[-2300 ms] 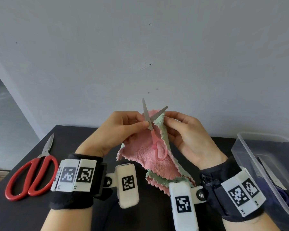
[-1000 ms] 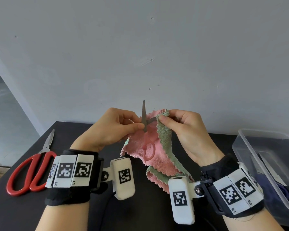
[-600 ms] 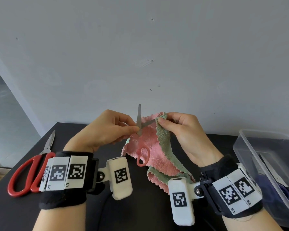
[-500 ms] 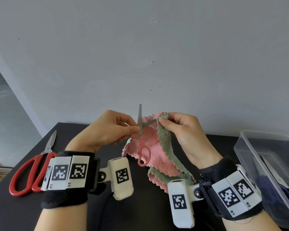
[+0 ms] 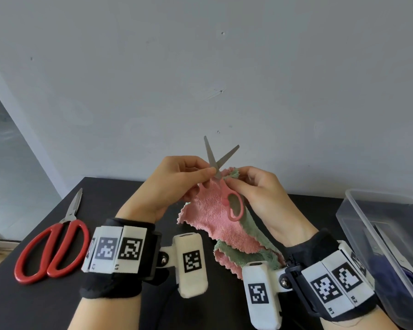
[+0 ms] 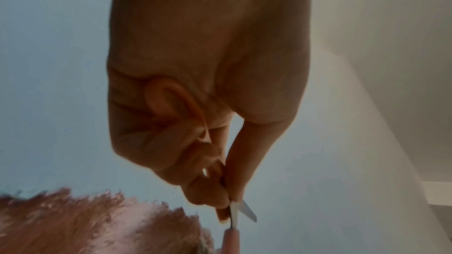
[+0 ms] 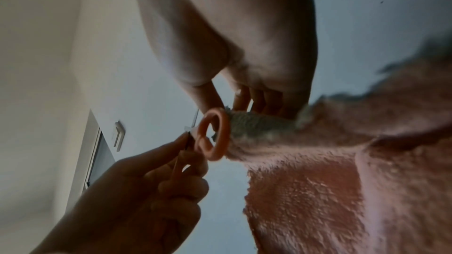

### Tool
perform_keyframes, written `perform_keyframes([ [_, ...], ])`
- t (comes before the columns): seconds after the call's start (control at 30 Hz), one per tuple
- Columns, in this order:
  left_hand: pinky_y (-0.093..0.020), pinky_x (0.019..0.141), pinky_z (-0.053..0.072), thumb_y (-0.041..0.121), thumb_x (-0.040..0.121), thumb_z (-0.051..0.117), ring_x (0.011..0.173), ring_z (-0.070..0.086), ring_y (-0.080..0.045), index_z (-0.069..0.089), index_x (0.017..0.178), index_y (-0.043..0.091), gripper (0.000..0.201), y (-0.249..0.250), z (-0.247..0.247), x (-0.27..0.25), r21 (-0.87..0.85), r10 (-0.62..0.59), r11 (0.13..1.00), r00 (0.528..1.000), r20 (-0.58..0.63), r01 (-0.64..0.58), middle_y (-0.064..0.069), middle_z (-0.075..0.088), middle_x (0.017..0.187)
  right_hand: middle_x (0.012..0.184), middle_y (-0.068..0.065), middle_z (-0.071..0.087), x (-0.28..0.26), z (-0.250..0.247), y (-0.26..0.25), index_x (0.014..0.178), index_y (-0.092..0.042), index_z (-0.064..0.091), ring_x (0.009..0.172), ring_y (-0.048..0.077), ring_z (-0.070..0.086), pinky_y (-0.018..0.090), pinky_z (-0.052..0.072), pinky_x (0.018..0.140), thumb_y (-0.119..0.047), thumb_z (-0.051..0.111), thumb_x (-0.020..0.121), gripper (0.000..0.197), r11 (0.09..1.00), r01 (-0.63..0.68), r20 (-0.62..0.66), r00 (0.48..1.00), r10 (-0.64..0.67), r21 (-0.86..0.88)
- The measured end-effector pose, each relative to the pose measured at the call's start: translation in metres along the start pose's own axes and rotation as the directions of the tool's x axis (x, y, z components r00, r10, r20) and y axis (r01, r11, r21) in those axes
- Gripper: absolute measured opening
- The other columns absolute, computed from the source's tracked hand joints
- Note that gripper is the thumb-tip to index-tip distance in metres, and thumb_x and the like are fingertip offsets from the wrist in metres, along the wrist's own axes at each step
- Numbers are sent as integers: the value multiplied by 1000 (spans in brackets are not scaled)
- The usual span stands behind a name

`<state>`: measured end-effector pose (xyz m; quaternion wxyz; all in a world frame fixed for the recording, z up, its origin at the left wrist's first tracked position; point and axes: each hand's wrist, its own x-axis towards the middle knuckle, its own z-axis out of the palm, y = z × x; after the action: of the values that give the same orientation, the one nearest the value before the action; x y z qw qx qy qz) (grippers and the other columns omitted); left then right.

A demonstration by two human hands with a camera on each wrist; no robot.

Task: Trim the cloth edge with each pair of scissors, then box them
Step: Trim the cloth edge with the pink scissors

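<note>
Scissors with dark handles are lying inside the clear plastic box (image 5: pixel 358 210) at the right edge of the black table (image 5: pixel 105 191). Left hand (image 5: pixel 167 184) is pinching the pink scissors (image 5: pixel 222 184) near the pivot, blades spread and pointing up; right hand (image 5: pixel 260 194) is pinching the pink-green cloth (image 5: pixel 208 215) edge, while red scissors (image 5: pixel 50 244) are lying far left

Black desk (image 5: pixel 45 303) runs up to a pale wall at the back. Red-handled scissors (image 5: pixel 51 248) lie flat on it w/ blades shut, tips twd the wall. Clear plastic box (image 5: pixel 367 210) sits on the desk well apart from the red-handled scissors, on the opposite side, partly cut off by the frame edge; dark contents inside, can't tell what.
</note>
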<state>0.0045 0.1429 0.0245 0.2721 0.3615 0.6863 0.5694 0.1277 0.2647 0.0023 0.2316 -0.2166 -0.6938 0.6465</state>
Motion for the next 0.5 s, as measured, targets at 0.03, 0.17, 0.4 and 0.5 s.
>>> perform_keyframes([
  [0.03,-15,42,34,16,88,65,45,40,-8,69,67,18,22,-1,2,1,-6,6,1000,1000,5,-6,1,58,61,88,11,72,0,-1,0,100,-10,67,77,22,70,36,56,80,-16,64,90,13,1000,-6,-4,1000,6,-9],
  [0.17,-15,44,36,15,87,65,48,42,-9,71,70,15,18,-1,1,2,-8,13,1000,1000,-12,-13,1,58,62,98,11,72,2,-3,2,112,-15,60,86,27,72,41,57,87,-19,68,87,27,999,-36,-22,999,36,6],
  [0.4,-12,42,35,8,90,60,47,44,-5,70,75,9,17,1,8,-4,28,25,999,999,-19,-25,7,56,54,89,5,74,-3,-2,-1,108,-16,63,81,12,70,24,54,80,-13,59,93,15,997,39,10,999,-39,-63],
  [0.5,-12,41,32,6,90,58,46,43,-5,72,81,9,17,3,4,-11,25,-11,1000,1000,-27,11,9,54,49,82,2,72,-9,1,0,99,-13,70,75,11,68,27,55,84,-13,55,96,15,988,76,57,996,-68,-138],
])
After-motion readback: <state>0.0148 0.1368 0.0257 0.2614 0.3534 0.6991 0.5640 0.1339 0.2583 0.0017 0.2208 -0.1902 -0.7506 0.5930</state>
